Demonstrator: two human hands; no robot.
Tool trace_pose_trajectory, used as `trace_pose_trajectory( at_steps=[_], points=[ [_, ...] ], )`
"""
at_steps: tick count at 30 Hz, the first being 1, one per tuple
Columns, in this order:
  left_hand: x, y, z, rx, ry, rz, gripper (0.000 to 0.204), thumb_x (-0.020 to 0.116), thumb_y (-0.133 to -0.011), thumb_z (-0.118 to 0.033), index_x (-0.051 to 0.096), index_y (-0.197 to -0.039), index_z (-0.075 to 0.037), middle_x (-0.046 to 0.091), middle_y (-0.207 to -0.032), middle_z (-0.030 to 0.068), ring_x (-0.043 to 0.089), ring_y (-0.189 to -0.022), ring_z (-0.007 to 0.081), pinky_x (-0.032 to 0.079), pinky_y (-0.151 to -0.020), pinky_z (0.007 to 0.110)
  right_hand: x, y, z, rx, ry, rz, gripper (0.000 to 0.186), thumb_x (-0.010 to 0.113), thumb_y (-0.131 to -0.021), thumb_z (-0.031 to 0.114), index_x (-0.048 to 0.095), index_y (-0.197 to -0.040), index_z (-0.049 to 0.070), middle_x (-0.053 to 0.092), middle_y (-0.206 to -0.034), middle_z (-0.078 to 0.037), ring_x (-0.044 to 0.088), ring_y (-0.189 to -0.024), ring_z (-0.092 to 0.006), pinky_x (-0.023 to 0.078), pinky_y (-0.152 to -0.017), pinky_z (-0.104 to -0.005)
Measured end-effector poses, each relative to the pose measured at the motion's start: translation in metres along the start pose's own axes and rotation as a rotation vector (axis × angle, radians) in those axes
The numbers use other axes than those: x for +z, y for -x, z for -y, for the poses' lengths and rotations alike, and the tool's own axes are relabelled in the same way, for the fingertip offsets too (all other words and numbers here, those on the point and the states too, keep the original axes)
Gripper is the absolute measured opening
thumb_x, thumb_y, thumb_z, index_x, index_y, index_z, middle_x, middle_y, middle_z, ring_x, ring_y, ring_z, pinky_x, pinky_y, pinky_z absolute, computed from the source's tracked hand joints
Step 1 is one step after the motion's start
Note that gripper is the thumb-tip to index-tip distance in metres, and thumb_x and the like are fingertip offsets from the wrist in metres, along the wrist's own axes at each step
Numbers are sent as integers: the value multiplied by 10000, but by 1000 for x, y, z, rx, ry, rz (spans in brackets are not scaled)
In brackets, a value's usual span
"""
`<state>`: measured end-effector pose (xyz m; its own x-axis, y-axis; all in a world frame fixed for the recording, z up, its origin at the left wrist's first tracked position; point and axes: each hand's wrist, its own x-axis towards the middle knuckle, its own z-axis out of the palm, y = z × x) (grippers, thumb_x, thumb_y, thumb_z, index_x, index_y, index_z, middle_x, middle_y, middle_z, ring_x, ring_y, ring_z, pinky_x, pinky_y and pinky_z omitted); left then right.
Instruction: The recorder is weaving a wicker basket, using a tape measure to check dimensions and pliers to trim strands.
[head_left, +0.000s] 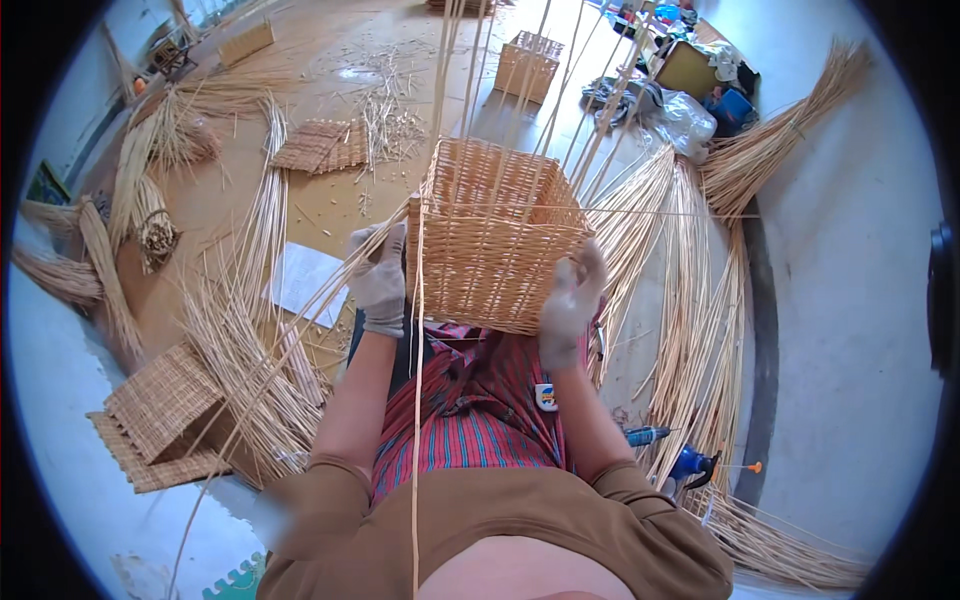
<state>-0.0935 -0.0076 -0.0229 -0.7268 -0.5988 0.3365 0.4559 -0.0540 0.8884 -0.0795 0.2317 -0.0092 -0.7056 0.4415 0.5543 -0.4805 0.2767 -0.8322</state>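
A square, honey-coloured wicker basket [480,270] is held up in front of my lap, its open top tilted away from me. Long unwoven stakes [468,90] stick out from its rim toward the far side. My left hand [378,278], in a pale work glove, is closed at the basket's left edge on several loose wicker strands [335,285] that trail to the lower left. Against the lower right corner, my gloved right hand [573,305] grips the basket; its fingers are slightly blurred. One long strand [417,420] hangs from the left corner over my lap.
Bundles of wicker rods [690,300] fan out at my right, with more loose rods [250,370] at my left. Woven panels [165,400] lie near left; a flat woven piece [320,147] lies farther off. Another basket [527,68] stands ahead. A blue spray bottle [690,463] is near right.
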Motion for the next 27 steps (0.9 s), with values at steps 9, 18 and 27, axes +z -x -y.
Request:
trace_pose_trajectory(
  at_steps=[9,18,27],
  points=[
    [-18,4,23,-628,849,203,147,704,-881,-7,615,-993,-38,645,-975,49,627,-897,129,536,-805,270,74,34,121,-484,69,790,262,749,-806,183,719,-1055,110,683,-867,-78,650,-767,-286,520,-688,-388],
    [-14,-90,-15,169,-309,1019,623,719,-891,-88,449,-1452,-111,478,-1446,55,462,-1255,136,461,-1015,296,23,22,91,-204,27,703,262,611,-836,-2,734,-1055,74,731,-984,-107,708,-890,-225,567,-781,-321],
    [27,-50,18,99,9,607,368,679,-878,63,555,-1170,-123,534,-1081,-26,525,-944,58,494,-809,217,56,-60,20,182,-179,127,143,705,-924,153,708,-980,21,691,-835,-39,609,-704,-94,493,-626,-245]
  ],
)
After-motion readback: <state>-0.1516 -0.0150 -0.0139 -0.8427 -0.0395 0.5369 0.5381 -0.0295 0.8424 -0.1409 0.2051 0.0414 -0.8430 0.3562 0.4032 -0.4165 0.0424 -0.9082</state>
